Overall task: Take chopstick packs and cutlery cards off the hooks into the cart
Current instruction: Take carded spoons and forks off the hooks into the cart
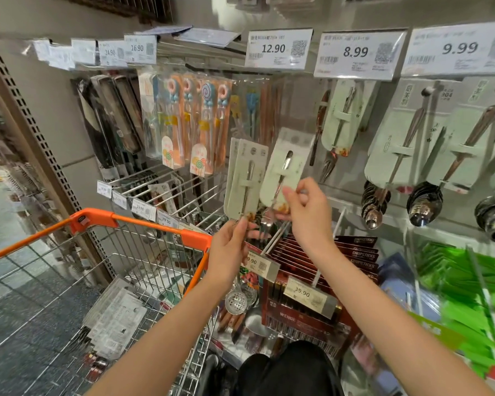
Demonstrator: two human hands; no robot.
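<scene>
Since both hands are loaded, the step in hand is judged to be the carry from display to cart.

Cart: the wire shopping cart with the orange plastic rim (143, 224) stands low and left, just beside the display; flat clear-wrapped packs (115, 318) are already lying in its basket.

Left hand: the left hand (229, 247) is seen pinching the bottom edge of pale grey-green cutlery cards with a slim steel utensil strapped on (245, 178); at least two cards are stacked, held upright above the cart's rim and free of any hook.

Right hand: the right hand (306, 207) is curled round the lower end of one more pale green card carrying a fork (286, 170), tilted and touching the left stack's side; whether its top hole is clear of a hook cannot be told.

Advice, right card: it should be confirmed clear of its hook before it is lowered.

Advice, transfer: the cards are best gathered together, swung left over the orange rim and laid flat on the packs, not dropped on edge.

Hazard: the white hook with the 9.90 tag (265, 264) juts out between the forearms and should be passed over.

Farther stock: child chopstick packs in orange card with lollipop tops (197, 121) and green spoon cards under the 8.99 label (355, 52) hang untaken.
</scene>
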